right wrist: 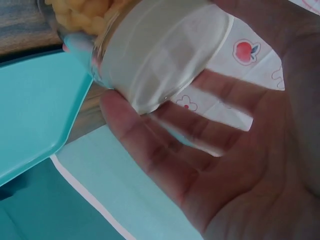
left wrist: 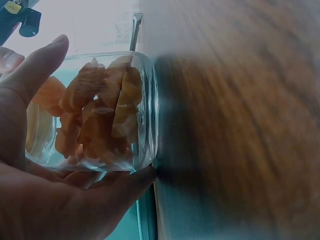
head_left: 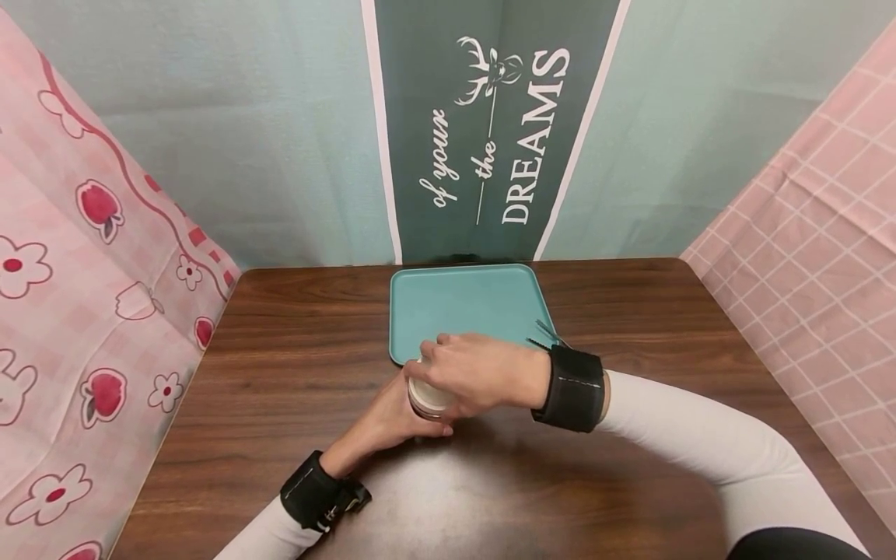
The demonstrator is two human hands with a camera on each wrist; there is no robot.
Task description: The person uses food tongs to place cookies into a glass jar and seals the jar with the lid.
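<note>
A clear glass jar (head_left: 428, 399) of orange snack pieces stands on the dark wooden table (head_left: 280, 350), just in front of a teal tray (head_left: 462, 303). My left hand (head_left: 389, 421) grips the jar's body from the near side; in the left wrist view the jar (left wrist: 100, 115) sits between the thumb and fingers of the left hand (left wrist: 55, 200). My right hand (head_left: 455, 367) covers the top, fingers cupped round the pale lid (right wrist: 160, 50). In the right wrist view the right hand (right wrist: 210, 165) spreads about the lid, thumb at its edge.
The tray (right wrist: 35, 110) lies at the table's far middle with nothing on it. Pink patterned cloth (head_left: 84, 311) walls the left side, and pink checked cloth (head_left: 812, 257) the right. A green banner (head_left: 490, 132) hangs behind. Both wrists wear black bands.
</note>
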